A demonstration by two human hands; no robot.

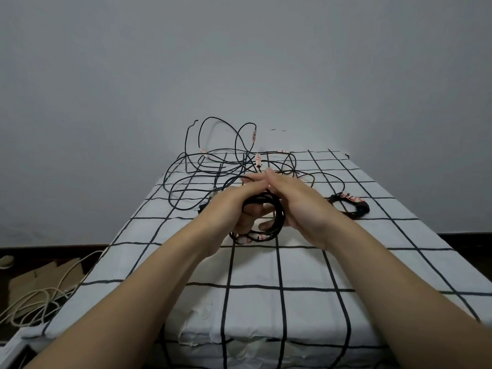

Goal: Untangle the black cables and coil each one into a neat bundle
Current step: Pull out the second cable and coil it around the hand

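Both hands are up over the grid-patterned sheet (300, 265). The left hand (229, 209) has its grip curled round a black cable coil (278, 217), and the right hand (298, 206) pinches the coil's top. The cable tangle (213, 166) sprawls behind, with a tied bundle (351, 207) lying off right.

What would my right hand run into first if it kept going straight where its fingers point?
Your right hand, holding the coiled cable with the left hand, points away and slightly left. It would probably first meet the loose tangle of black cables just beyond its fingertips, though depth is unclear.
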